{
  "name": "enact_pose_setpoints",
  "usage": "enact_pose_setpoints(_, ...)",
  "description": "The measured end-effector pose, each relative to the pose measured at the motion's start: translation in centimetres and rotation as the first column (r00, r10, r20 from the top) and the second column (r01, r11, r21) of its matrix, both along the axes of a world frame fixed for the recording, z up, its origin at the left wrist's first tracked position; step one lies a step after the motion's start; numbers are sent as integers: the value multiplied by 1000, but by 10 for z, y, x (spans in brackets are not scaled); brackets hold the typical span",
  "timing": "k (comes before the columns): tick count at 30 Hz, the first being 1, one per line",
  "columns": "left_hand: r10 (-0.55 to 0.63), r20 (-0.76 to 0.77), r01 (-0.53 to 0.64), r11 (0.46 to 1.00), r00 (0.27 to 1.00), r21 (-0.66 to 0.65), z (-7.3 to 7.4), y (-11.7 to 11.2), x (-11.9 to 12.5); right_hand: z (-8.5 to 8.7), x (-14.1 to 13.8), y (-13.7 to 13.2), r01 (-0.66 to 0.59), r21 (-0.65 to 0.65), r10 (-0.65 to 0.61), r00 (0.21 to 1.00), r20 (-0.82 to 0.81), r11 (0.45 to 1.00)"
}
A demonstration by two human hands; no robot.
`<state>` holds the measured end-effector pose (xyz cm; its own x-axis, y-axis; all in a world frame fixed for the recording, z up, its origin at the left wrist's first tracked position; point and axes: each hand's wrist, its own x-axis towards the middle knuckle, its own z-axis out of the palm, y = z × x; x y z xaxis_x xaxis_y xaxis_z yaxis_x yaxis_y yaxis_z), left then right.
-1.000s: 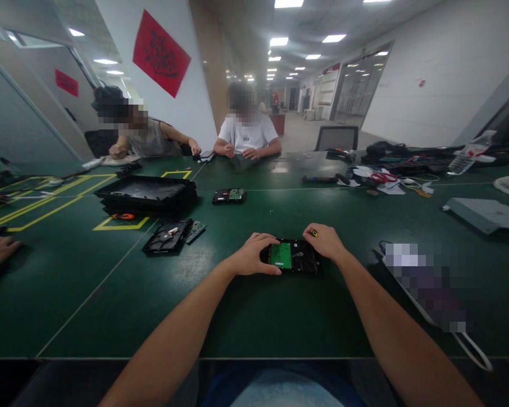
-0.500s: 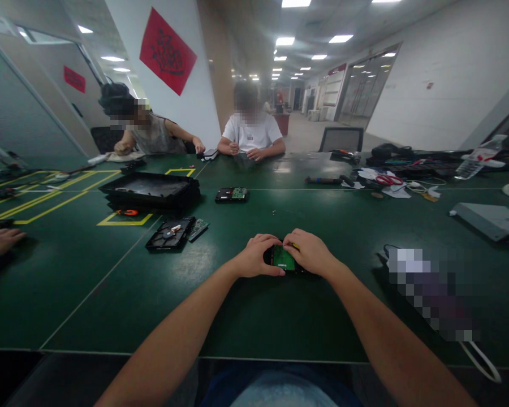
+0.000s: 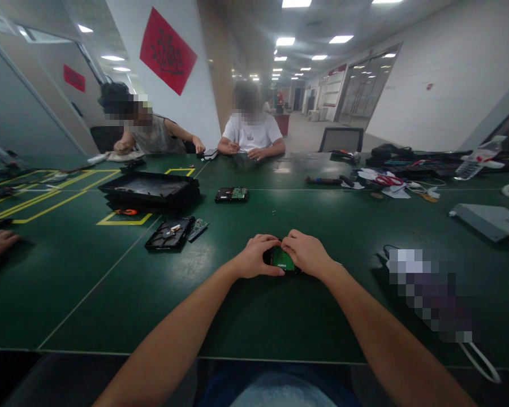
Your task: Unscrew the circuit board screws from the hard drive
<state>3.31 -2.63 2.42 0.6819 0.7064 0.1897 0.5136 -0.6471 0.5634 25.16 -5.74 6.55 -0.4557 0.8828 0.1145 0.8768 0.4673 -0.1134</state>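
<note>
Both hands on the hard drive (image 3: pixel 280 263), mid-table!
Left hand (image 3: pixel 252 258) clamps its left end, right hand (image 3: pixel 307 254) curls over the rest; green circuit board (image 3: pixel 284 258) faces up, drive flat on the table (image 3: pixel 254 316).

Black rectangular plastic tray (image 3: pixel 150 192): one. Black metal hard drives: three — closed drive (image 3: pixel 231 195) just right of the tray, opened drive (image 3: pixel 168 234) in front of it, held drive (image 3: pixel 282 259) farther right and nearer. Loose green circuit board (image 3: pixel 198 228): one, before the tray. Seated people behind the tray: two, grey-topped person (image 3: pixel 152 140), white-shirted person (image 3: pixel 252 135). Red square wall hangings: two, large hanging (image 3: pixel 167 51), small hanging (image 3: pixel 74 78).
</note>
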Motion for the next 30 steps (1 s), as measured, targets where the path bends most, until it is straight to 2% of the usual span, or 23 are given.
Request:
enact_pose_setpoints(10,3,-9,-4,1000,1000,-16,1,-1,0,-1,2,1,-3,-16,2,1000,-21,1000)
enact_pose_setpoints(20,-4,-9,4,1000,1000,-14,2,-1,0,3,5,-1,21,-21,-23,993,-115,1000)
enact_pose_setpoints(25,-5,-11,4,1000,1000,-6,2,0,0,6,15,3,99,116,-61,953,-297,988)
enact_pose_setpoints(28,0,-3,0,1000,1000,-3,0,0,1,12,26,5,156,251,-24,887,-462,955)
enact_pose_setpoints(30,-3,-1,3,1000,1000,-5,0,-1,1,16,30,4,138,282,11,883,-469,949)
